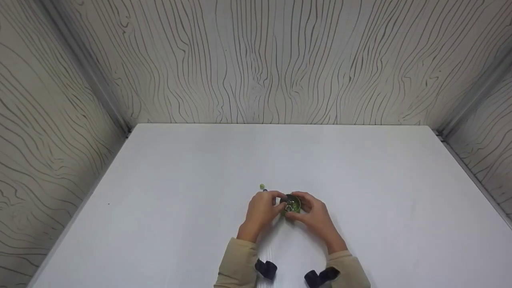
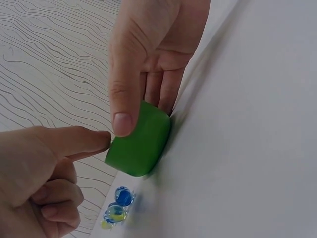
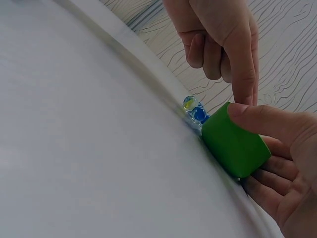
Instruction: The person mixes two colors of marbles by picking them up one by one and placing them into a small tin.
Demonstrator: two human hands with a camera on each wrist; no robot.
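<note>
A small green cup (image 1: 296, 199) stands on the white table, with clear glass marbles (image 1: 295, 207) inside it. My right hand (image 1: 317, 214) grips the cup from the right; in the right wrist view its thumb (image 3: 272, 119) lies against the rim. From the left, my left hand (image 1: 261, 211) brings index finger and thumb over the cup's opening, its other fingers curled in. In the left wrist view the index fingertip (image 2: 103, 140) is at the rim of the green cup (image 2: 141, 144). Whether those fingertips pinch a marble is hidden.
Several loose blue and yellow glass marbles (image 2: 123, 197) lie on the table (image 1: 180, 180) just beyond my left hand, close to the cup. A patterned wall (image 1: 256, 64) rises behind the table's far edge, with more walls at both sides.
</note>
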